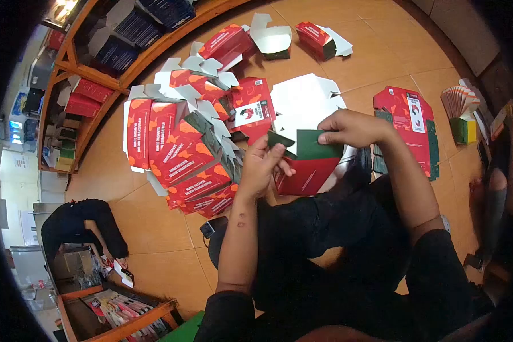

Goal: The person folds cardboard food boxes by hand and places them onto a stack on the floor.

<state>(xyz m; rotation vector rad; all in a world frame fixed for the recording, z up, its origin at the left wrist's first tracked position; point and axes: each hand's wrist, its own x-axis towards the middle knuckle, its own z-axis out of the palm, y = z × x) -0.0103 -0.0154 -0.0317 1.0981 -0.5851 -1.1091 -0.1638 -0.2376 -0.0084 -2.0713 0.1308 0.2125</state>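
A red and green food carton (306, 178), partly folded with its white inside showing, sits over my lap. My right hand (350, 127) pinches its wide dark green flap between thumb and fingers. On the other side, my left hand (261, 169) has its thumb and finger closed on a smaller green flap of the same carton. Just beyond the carton lies a flat white carton sheet (306, 94). Left of it rests a red carton (251, 108) with a printed label. A large heap of red folded cartons (174, 151) stands beside my left hand.
Several cartons, including a red one (316, 40), stand farther out on the tan tiled floor (376, 34). Flat red carton blanks (407, 128) lie to the right. A wooden shelf (154, 43) holds blue and red cartons. Another person (85, 228) bends down at left; another person's leg (490, 205) is at right.
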